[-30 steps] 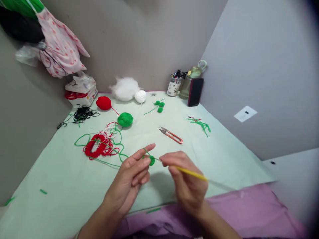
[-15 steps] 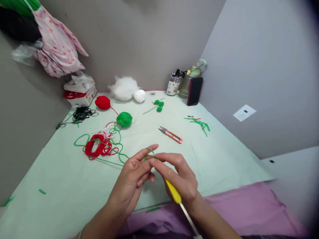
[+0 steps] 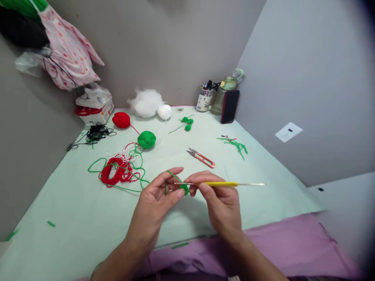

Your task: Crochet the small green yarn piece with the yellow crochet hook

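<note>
My left hand (image 3: 155,203) pinches a small green crochet piece (image 3: 184,189) between thumb and fingers, with green yarn looped over the raised index finger. My right hand (image 3: 218,201) grips a yellow-handled crochet hook (image 3: 219,184), held level, its metal tip at the green piece and its tail pointing right. The green strand trails left to loose green yarn (image 3: 117,171) and on to a green yarn ball (image 3: 147,139). Both hands hover just above the pale green table cover (image 3: 73,218).
Orange thread snips (image 3: 202,157) lie beyond my hands. A red yarn tangle (image 3: 114,175), red ball (image 3: 121,120), white ball (image 3: 164,112), stuffing (image 3: 145,103), black thread (image 3: 95,133), green scraps (image 3: 236,145), small green pieces (image 3: 187,123), a pen cup (image 3: 204,100), bottle (image 3: 222,95) and phone (image 3: 229,106) are behind.
My right hand swung the hook from pointing down toward me back to level, tail to the right. The green piece, hidden half a second ago, shows again between my fingers.
</note>
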### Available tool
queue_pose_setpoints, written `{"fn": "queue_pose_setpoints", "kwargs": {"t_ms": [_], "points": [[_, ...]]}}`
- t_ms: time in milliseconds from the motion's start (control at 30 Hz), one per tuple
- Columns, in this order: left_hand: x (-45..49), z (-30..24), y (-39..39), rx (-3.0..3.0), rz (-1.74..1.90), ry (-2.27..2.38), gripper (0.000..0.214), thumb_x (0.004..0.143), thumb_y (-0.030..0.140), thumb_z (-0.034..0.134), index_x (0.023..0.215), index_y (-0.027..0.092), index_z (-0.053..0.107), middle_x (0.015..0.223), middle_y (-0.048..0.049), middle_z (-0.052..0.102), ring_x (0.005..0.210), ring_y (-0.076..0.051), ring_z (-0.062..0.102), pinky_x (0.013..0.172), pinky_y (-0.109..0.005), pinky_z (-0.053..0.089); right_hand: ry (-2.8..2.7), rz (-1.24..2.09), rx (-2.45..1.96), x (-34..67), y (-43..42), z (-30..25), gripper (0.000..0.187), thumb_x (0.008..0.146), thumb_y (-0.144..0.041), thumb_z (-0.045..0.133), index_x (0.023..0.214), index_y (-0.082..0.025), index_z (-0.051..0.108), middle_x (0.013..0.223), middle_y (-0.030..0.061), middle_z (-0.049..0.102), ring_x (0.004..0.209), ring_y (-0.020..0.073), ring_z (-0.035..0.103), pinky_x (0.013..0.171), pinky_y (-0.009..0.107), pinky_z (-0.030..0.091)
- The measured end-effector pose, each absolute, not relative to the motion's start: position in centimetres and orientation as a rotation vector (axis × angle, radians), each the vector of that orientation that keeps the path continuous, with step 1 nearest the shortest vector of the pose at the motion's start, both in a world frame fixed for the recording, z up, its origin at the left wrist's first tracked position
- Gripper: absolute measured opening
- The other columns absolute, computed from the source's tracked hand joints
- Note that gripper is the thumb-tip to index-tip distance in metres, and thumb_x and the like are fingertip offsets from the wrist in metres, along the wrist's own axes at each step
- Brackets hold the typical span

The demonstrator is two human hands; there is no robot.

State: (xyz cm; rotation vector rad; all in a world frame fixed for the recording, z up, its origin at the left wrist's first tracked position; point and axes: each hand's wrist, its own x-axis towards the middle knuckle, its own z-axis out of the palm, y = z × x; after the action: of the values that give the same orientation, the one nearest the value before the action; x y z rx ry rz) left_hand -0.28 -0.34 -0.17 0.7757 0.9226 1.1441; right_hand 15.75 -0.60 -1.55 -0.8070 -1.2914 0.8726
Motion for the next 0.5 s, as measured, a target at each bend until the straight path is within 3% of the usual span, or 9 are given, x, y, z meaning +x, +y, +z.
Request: {"fn": "queue_pose_setpoints", "kwargs": {"t_ms": [233, 500], "points": [[-0.7, 0.0, -0.2, 0.833, 1.108, 0.936, 0.029, 0.081, 0.027, 0.09, 0.11, 0.03, 0.086, 0.084, 0.0014, 0.065, 0.085, -0.014, 0.059, 0.081, -0.022, 0.048, -1.172, 1.073, -0.699, 16.5, -0.5, -1.6, 0.019, 0.107, -0.032, 0.061, 0.102, -0.022, 0.076, 0.092, 0.005, 0.081, 0.071, 0.0145, 0.074, 0.068, 0.028, 0.063], [-0.6, 0.2, -0.3, 0.913, 1.157, 1.005, 0.026, 0.081, 0.023, 0.088, 0.106, 0.032, 0.087, 0.081, 0.0029, 0.066, 0.08, -0.012, 0.061, 0.078, -0.019, 0.05, -1.658, 0.514, -0.772, 16.8, -1.5, -0.7, 0.023, 0.108, -0.015, 0.05, 0.114, -0.021, 0.072, 0.098, 0.0084, 0.08, 0.09, 0.0192, 0.076, 0.081, 0.034, 0.064]]}}
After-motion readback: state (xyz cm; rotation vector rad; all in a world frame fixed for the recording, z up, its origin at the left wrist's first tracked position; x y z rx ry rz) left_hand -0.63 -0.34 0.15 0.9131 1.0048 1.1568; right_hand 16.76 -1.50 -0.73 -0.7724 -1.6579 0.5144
